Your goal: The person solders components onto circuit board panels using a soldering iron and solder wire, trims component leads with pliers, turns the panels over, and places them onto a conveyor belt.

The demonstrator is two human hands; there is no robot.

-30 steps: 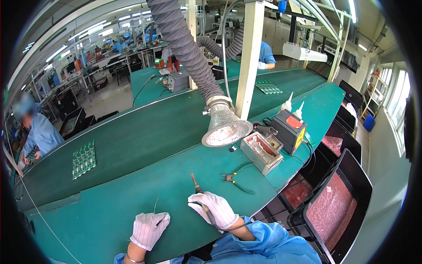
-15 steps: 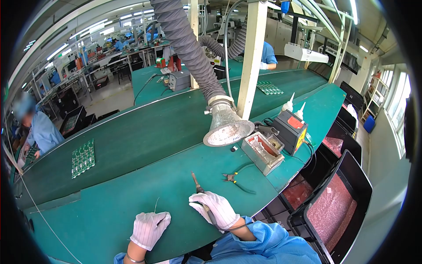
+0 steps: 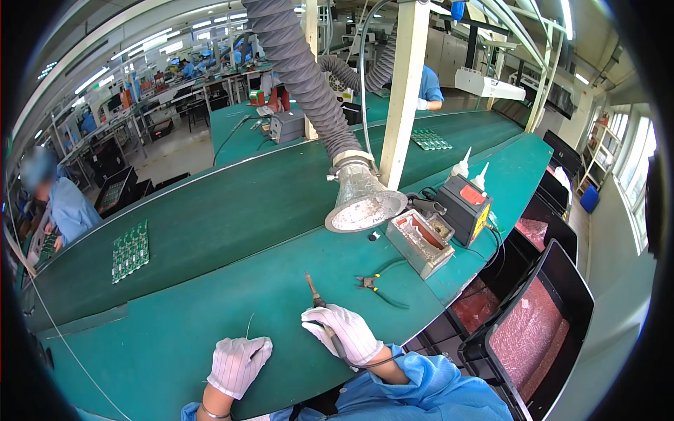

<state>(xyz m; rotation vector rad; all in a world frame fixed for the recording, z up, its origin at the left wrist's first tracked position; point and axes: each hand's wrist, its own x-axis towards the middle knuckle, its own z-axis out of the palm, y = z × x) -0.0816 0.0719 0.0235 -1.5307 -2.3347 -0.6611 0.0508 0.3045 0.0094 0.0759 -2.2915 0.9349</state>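
My left hand point(image 3: 240, 366), in a striped white glove, is closed on a thin wire point(image 3: 249, 325) that sticks up from its fingers above the green bench point(image 3: 168, 351). To its right, my gloved right hand point(image 3: 342, 332) wraps round a soldering iron point(image 3: 314, 292), whose tip points up and away from me; its cable runs back along the wrist. Cutting pliers point(image 3: 379, 283) with green handles lie beyond my right hand, untouched. A metal fume funnel point(image 3: 365, 210) hangs above the bench in front of both hands.
A circuit board panel point(image 3: 130, 252) lies on the belt at left, another point(image 3: 430, 139) farther back. The soldering station point(image 3: 463, 210) and metal box point(image 3: 420, 243) stand at right. Black bins point(image 3: 540, 323) are beside the bench. A co-worker point(image 3: 63, 203) sits far left.
The left circuit board panel has shifted slightly left and toward me along the belt. The far panel has also moved slightly. My hands have barely moved.
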